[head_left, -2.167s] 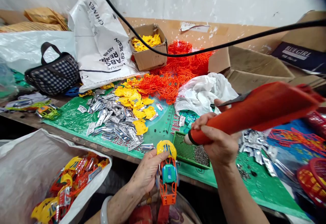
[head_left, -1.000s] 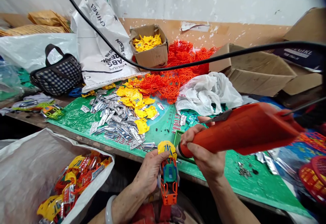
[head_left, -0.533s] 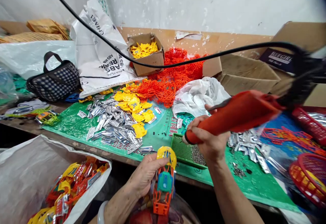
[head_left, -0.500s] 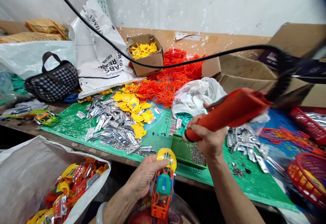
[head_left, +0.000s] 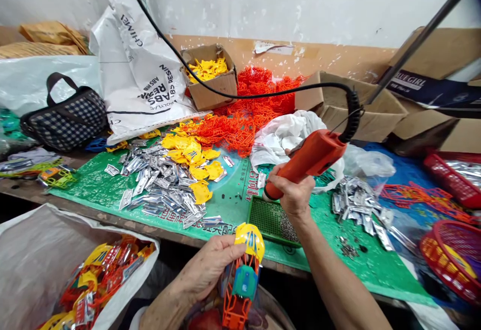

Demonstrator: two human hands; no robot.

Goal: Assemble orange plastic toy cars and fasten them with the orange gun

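My left hand [head_left: 210, 260] grips a toy car body [head_left: 246, 279] by its side, in front of the table edge. The body has a yellow hood, an orange cage frame and a teal middle piece. My right hand [head_left: 295, 192] is wrapped round a red electric screwdriver [head_left: 306, 162] with a black cable [head_left: 259, 95] at its rear. Its nose points down-left over a green basket [head_left: 265, 220] that holds small screws [head_left: 288, 227]. The screwdriver tip is hard to make out and is apart from the toy car body.
Silver parts [head_left: 161, 195] and yellow hoods [head_left: 191, 152] lie piled on the green mat [head_left: 90, 172]. Orange frames [head_left: 244, 114] are heaped behind. An open white sack [head_left: 22, 260] with assembled bodies stands lower left. Red baskets [head_left: 447, 270] and cardboard boxes [head_left: 361, 124] are at right.
My right hand and the screwdriver have moved slightly left and down, and the screwdriver's rear sits further from the camera. The toy car body is a little lower in view.
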